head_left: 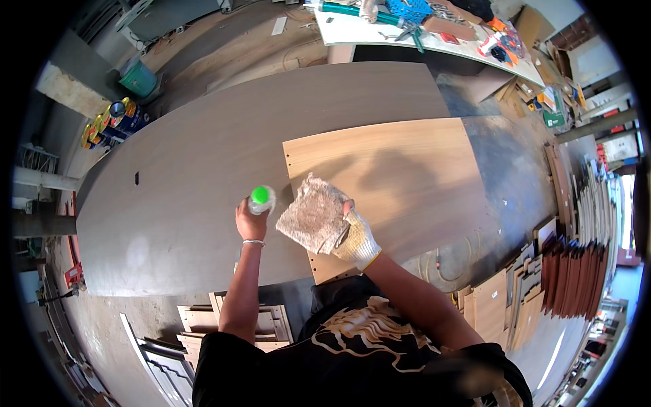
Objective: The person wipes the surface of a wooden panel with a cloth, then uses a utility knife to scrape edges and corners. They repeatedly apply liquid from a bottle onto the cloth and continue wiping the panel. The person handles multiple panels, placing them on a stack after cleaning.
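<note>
My bare left hand (pixel 251 222) is wrapped round a clear bottle (pixel 270 203) with a bright green cap, above the grey-brown board. In a white knitted glove, my right hand (pixel 357 241) grips a folded, fluffy beige cloth (pixel 313 214), its thumb on top. Beneath the cloth lies a light wood-grain panel (pixel 420 163) with small dark holes along its left end. That panel rests partly over the large grey-brown board (pixel 190 176). Whether the cloth touches the panel, I cannot tell.
Beyond the board stands a white table (pixel 346 34) with tools and a blue basket (pixel 409 9). Several paint cans (pixel 129 117) and a green bin (pixel 139 79) are at the far left. Stacked panels (pixel 576 278) lean at the right; more wooden pieces (pixel 271 322) lie near my left side.
</note>
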The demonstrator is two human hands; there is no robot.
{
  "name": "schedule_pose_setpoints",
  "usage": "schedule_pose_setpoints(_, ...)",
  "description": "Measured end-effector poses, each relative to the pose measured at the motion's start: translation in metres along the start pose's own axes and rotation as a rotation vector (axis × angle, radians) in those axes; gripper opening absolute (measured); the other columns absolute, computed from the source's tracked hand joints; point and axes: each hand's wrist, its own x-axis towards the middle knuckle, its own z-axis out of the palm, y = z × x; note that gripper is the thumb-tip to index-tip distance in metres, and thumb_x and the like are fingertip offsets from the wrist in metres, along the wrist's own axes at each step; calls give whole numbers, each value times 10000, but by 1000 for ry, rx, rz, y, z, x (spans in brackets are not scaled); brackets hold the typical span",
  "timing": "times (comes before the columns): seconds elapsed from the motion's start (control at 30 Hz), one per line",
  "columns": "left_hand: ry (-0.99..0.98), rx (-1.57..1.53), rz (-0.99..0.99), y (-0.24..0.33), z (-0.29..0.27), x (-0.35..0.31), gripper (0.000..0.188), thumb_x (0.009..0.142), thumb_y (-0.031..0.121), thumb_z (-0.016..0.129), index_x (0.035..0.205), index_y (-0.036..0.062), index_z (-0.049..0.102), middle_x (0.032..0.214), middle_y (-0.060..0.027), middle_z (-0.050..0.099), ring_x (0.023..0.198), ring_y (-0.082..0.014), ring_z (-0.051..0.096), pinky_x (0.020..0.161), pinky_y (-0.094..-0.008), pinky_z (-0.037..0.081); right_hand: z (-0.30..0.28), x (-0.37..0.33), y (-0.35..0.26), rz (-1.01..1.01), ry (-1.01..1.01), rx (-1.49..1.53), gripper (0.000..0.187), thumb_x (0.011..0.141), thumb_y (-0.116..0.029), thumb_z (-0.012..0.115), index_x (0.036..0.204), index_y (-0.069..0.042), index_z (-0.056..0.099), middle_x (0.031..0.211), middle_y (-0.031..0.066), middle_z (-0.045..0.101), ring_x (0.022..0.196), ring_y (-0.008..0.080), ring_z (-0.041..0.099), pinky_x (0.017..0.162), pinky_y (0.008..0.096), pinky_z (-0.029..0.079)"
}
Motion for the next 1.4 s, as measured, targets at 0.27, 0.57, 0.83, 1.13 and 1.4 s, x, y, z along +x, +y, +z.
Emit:
schedule_pose_setpoints(0.27,-50,-436,-244,-73,48,2,662,774,101,888,1348,-22,582,1247,-143,705,1084,-273,696,995,-403,533,-44,-83,-59,-147,74,-78,685,1003,-471,638,1540,-106,419,1498,130,546,1373,335,533,1162,560,410)
schedule_pose_setpoints(0.57,134,106,185,56,88,-140,699,753,-64,667,1430,-2,504,1518,-258,459,1386,-463,433,1143,-585,340,-110,-220,-176,-645,208,43,627,1002,-451,617,1516,-118,485,1548,120,521,1430,384,473,1161,646,368)
schedule_pose_setpoints(0.83,-369,-18,560,355,280,-172,656,866,123,648,1481,25,439,1660,-258,276,1530,-476,242,1236,-588,220,-162,-292,-369,-849,189,-80,613,1018,-428,610,1516,-92,486,1547,129,521,1425,350,481,1195,561,370)
schedule_pose_setpoints(1.13,-426,430,445,420,357,-179,778,935,291,503,1624,35,248,1715,-253,110,1580,-487,30,1253,-647,11,-197,-221,-533,-741,297,-2054,584,861,-92,693,1426,-49,551,1486,235,510,1414,402,475,1163,472,395)
schedule_pose_setpoints(1.4,-373,374,546,435,374,-180,802,911,291,515,1619,30,244,1702,-282,129,1563,-526,72,1235,-689,39,-148,17,-652,-1029,335,-2470,611,877,-229,694,1455,-105,541,1473,258,509,1412,508,406,1182,556,351)
